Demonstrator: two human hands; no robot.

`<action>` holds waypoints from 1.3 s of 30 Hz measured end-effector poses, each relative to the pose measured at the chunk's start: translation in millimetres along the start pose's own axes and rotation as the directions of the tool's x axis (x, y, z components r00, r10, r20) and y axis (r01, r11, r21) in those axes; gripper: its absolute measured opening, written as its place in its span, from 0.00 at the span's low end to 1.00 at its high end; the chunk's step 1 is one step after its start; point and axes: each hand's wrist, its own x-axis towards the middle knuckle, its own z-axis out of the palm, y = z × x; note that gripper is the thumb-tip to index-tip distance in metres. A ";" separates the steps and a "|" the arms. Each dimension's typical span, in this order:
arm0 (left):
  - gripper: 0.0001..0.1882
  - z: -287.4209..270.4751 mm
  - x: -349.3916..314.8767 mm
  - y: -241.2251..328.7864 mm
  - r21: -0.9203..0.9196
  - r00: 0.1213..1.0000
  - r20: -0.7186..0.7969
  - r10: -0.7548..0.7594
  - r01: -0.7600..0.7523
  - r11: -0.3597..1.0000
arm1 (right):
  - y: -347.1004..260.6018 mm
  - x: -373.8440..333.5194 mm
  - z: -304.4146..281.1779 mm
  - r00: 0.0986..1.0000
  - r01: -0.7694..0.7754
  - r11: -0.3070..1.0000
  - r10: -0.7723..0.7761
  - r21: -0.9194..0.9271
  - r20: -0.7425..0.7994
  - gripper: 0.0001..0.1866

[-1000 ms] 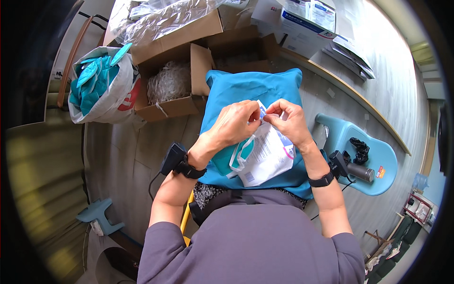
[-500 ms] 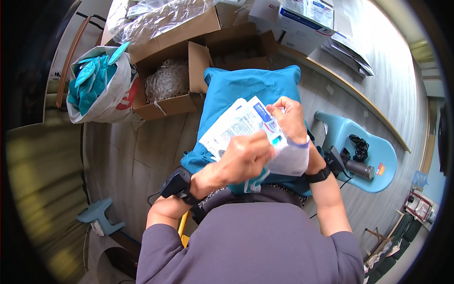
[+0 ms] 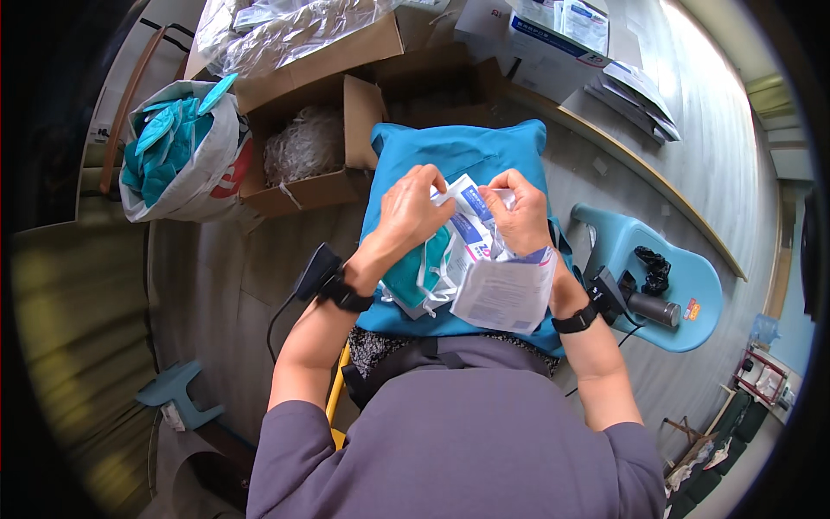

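My left hand and my right hand both grip a white and blue printed packet held over a teal cloth spread on my lap. A teal folded item with white straps lies under the packet, below my left hand. A white printed paper sheet hangs below my right hand, over my wrist. Black bands with small devices sit on both wrists.
An open cardboard box with clear plastic wrapping stands ahead on the left. A white bag full of teal items sits further left. A light blue plastic chair carrying black gear is at my right. Flat printed boxes lie at the top.
My left hand, which was lower down near my lap half a second ago, has come back up to the packet. The packet has turned and the paper sheet now hangs lower.
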 end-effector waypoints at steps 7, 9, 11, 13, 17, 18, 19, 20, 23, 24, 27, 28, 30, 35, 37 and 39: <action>0.10 6.9 -7.3 13.3 -0.144 0.991 -0.038 0.130 -0.134 0.981 | 8.6 12.0 -8.1 0.995 -0.066 0.992 0.058 0.110 0.075 0.12; 0.09 0.9 -8.4 17.4 -0.165 0.986 -0.037 0.165 -0.169 0.972 | -3.2 10.3 -10.5 0.990 -0.017 0.991 -0.001 0.130 0.140 0.06; 0.08 -5.9 -9.2 20.3 -0.186 0.980 0.002 0.198 -0.194 0.963 | -10.3 5.0 -10.2 0.994 0.039 0.984 -0.056 0.174 0.097 0.06; 0.08 -8.3 -7.3 20.6 -0.129 0.973 0.050 0.225 -0.217 0.968 | -18.6 0.8 -8.9 0.994 0.082 0.984 -0.093 0.161 0.060 0.05; 0.09 -0.3 -7.6 18.4 -0.082 0.944 0.169 0.285 -0.275 0.958 | -15.6 -1.6 -5.1 0.998 0.064 0.997 -0.064 0.038 0.011 0.08; 0.09 1.1 -9.6 19.7 -0.107 0.949 0.133 0.287 -0.274 0.956 | -16.7 -3.2 -2.9 1.000 0.001 0.997 -0.001 0.078 0.003 0.09; 0.09 2.3 -13.4 21.5 -0.131 0.953 0.095 0.287 -0.274 0.953 | -17.5 -4.1 -1.0 0.998 -0.061 0.991 0.061 0.119 -0.002 0.10; 0.09 3.9 -17.7 23.4 -0.156 0.956 0.061 0.287 -0.275 0.949 | -14.3 -4.7 1.3 0.999 -0.044 0.991 0.048 0.124 -0.026 0.10; 0.08 6.7 -42.6 40.0 -0.240 0.863 -0.071 0.500 -0.501 0.831 | 13.8 1.4 9.4 0.987 -0.095 0.990 0.107 0.100 -0.121 0.10; 0.08 2.7 -53.7 48.2 -0.264 0.798 -0.114 0.591 -0.598 0.756 | 26.0 8.9 8.0 0.966 -0.185 0.980 0.195 0.074 -0.171 0.10; 0.12 -18.5 -80.4 60.6 -0.365 0.804 0.125 0.581 -0.507 0.781 | 39.6 9.4 2.3 0.967 -0.190 0.980 0.175 -0.065 -0.184 0.14; 0.13 -29.5 -87.4 61.5 -0.463 0.782 0.165 0.601 -0.476 0.747 | 41.2 6.9 1.0 0.973 -0.162 0.974 0.131 -0.159 -0.190 0.15; 0.15 -53.4 -99.8 66.1 -0.644 0.725 0.234 0.648 -0.384 0.662 | 51.7 6.0 3.9 0.973 -0.093 0.941 0.016 -0.325 -0.232 0.15; 0.12 -68.3 -79.0 60.1 -0.582 0.863 0.297 0.409 -0.176 0.794 | 25.1 6.0 -8.1 0.981 -0.028 0.982 -0.009 -0.185 -0.195 0.16; 0.13 -48.1 -46.0 41.4 -0.294 0.974 0.130 0.184 -0.139 0.946 | 8.6 6.2 -9.6 0.988 0.008 0.978 -0.040 -0.209 -0.151 0.17; 0.11 -28.1 -15.0 19.8 -0.128 0.986 0.009 0.164 -0.162 0.978 | 5.4 6.8 -11.8 0.992 0.040 0.958 -0.072 -0.285 -0.102 0.17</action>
